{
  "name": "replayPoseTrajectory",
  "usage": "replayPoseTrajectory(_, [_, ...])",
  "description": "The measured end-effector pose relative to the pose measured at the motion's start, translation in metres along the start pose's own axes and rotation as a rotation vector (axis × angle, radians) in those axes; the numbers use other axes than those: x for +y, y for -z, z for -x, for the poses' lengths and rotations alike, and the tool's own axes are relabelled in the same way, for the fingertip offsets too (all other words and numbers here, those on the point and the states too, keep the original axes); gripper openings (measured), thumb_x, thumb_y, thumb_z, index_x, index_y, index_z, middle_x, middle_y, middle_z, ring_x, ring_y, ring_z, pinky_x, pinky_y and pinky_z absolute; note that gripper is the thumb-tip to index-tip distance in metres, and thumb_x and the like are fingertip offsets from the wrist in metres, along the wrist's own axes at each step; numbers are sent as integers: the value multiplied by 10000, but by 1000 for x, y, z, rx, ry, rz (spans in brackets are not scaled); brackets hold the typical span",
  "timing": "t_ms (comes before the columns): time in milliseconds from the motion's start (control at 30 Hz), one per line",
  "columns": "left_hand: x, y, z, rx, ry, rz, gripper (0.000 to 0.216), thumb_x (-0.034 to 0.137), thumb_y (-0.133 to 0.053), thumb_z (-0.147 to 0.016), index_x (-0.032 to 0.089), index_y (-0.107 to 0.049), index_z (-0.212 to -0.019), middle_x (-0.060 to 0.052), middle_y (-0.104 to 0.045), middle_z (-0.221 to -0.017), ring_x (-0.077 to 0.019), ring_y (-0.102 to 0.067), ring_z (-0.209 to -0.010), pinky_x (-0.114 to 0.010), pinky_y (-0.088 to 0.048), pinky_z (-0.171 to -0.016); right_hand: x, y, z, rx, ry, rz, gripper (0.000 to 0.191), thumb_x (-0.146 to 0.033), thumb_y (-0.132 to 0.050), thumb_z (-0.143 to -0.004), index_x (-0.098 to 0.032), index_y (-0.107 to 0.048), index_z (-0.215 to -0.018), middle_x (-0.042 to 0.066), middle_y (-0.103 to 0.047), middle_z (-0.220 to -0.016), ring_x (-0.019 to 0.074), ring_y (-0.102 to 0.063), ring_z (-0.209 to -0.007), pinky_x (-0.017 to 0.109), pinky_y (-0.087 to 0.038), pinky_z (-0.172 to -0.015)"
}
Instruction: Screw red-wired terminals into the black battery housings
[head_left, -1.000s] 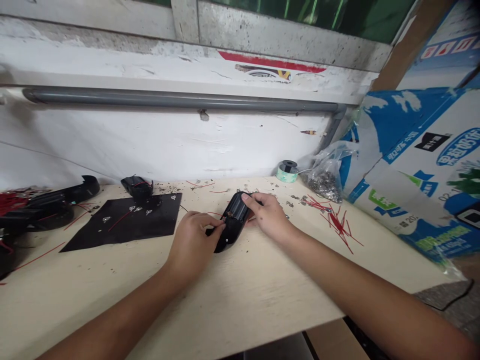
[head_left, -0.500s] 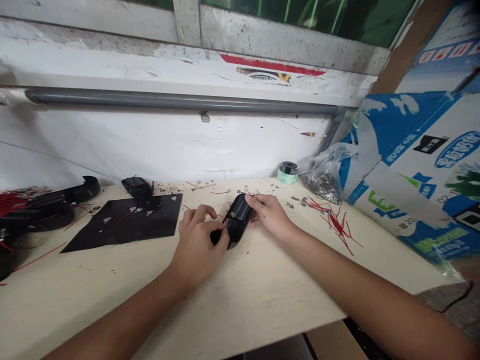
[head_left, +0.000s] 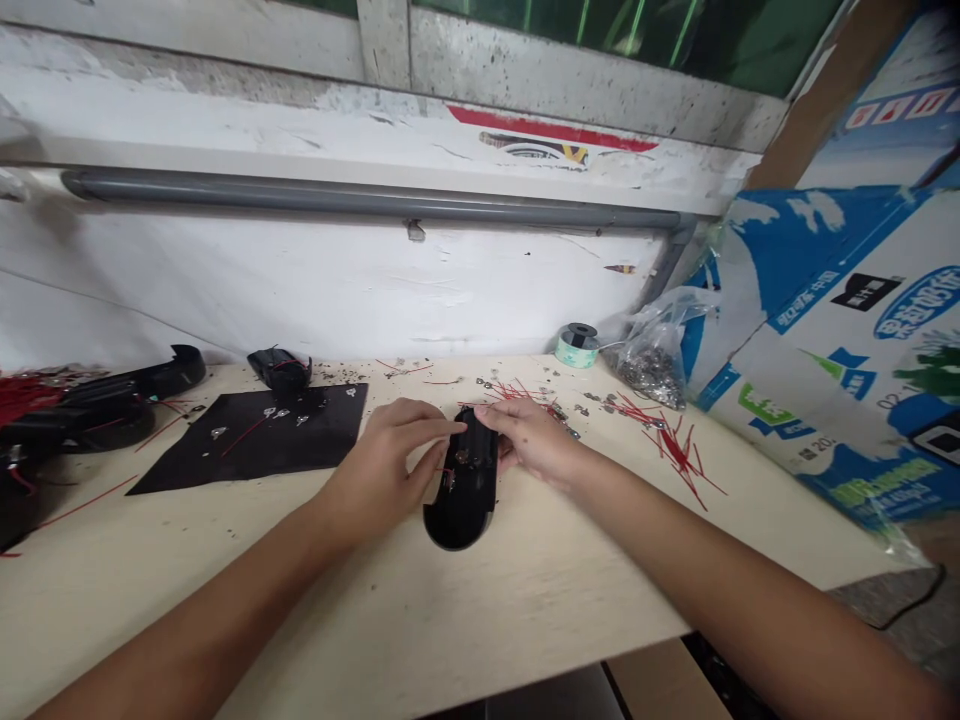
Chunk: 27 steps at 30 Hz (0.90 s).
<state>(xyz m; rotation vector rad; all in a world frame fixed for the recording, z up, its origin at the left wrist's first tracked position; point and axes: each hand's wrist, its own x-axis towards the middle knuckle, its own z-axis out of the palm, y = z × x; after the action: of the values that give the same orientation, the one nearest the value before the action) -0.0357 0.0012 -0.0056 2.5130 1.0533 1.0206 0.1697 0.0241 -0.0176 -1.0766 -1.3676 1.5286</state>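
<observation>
1. On the pale wooden bench top (head_left: 525, 570), kept a black plastic casing (head_left: 463, 480) lying lengthwise near the middle of the bench, with its near end rounded and small parts showing on its upper face.
2. Held the left hand (head_left: 382, 465) open beside the casing, with left fingers (head_left: 424, 417) stretched out toward its far end and the thumb just beside its side; could not tell whether the fingertips touched it.
3. Rested the right hand (head_left: 531, 438) at the casing's far end, with right fingers (head_left: 491, 410) lightly curved against it, not closed around it.
4. Left of both hands, had a black sheet (head_left: 255, 440) dotted with small metal pieces (head_left: 270, 418), and beyond it more black casings (head_left: 112, 405).
5. Right of the casing, saw red wire pieces (head_left: 679, 450), a tape spool (head_left: 576, 346), a plastic bag (head_left: 651, 365) of metal bits, and a blue-and-white cardboard carton (head_left: 817, 350).
</observation>
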Motion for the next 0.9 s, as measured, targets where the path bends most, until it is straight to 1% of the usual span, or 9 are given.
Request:
replayPoseTrajectory(67, [2,0,0,-99,-78,24,314,159,-475,-929,242,-675,-1156,-70,-670,-1066,-204,-588,-1010,-360,-464,-901,1,0,0,-15,4,36,356,-509,-681,-810,-154,-690,-789,41,-676,-662,159,-645,-529,235,-536,-433])
replayPoseTrajectory(133, [5,0,1,-162,-109,24,348,132,-464,-926,249,-659,-1188,-73,-661,-1101,-209,-570,-1059,-349,-474,-900,3,1,-1,-18,12,48,358,-508,-673,-818,-152,-685,-781,40,-673,-653,160,-646,-531,235,-539,-436])
replayPoseTrajectory(200, [6,0,0,-186,-129,-10,347,122,-451,-930,245,-665,-1173,-76,-665,-1091,-216,-566,-1067,-345,-481,-885,3,2,-2,-14,13,47,341,-493,-668,-825,-153,-688,-799,41,-672,-658,158,-642,-533,239,-541,-438])
replayPoseTrajectory(300, [4,1,-2,-185,-131,-65,304,133,-443,-940,220,-693,-1090,-77,-685,-1021,-210,-596,-993,-334,-485,-850,3,2,-2,-11,10,61,336,-489,-662,-830,-155,-686,-806,39,-661,-655,154,-633,-528,239,-541,-439])
replayPoseTrajectory(433, [1,4,-4,-232,-69,-68,246,147,-467,-928,210,-701,-966,-58,-683,-928,-188,-613,-865,-307,-478,-757,5,2,-2,-27,28,100,357,-507,-645,-847,-155,-672,-796,49,-669,-686,161,-640,-553,254,-553,-463])
replayPoseTrajectory(533, [3,5,-6,-274,32,14,231,114,-478,-901,210,-688,-895,-21,-673,-864,-155,-607,-786,-279,-463,-709,7,2,-3,-39,23,119,363,-514,-646,-851,-156,-672,-797,57,-677,-697,167,-646,-562,267,-560,-478])
replayPoseTrajectory(633, [6,5,-6,-282,112,100,232,92,-487,-875,213,-686,-881,1,-677,-854,-134,-608,-759,-255,-455,-680,7,3,-4,-40,29,127,360,-516,-645,-854,-162,-677,-792,54,-676,-688,166,-642,-550,263,-550,-464])
replayPoseTrajectory(767, [8,1,-5,-248,109,77,236,84,-497,-854,208,-695,-879,1,-679,-829,-133,-605,-739,-260,-443,-679,5,2,-3,-41,-5,112,328,-485,-659,-849,-167,-679,-770,47,-664,-661,164,-627,-528,268,-541,-446])
replayPoseTrajectory(900, [10,-3,-3,-238,131,73,249,82,-498,-842,205,-712,-874,-2,-691,-801,-132,-608,-697,-259,-437,-651,3,0,-1,-14,-37,94,304,-457,-675,-841,-166,-685,-755,52,-659,-662,166,-624,-530,261,-520,-434])
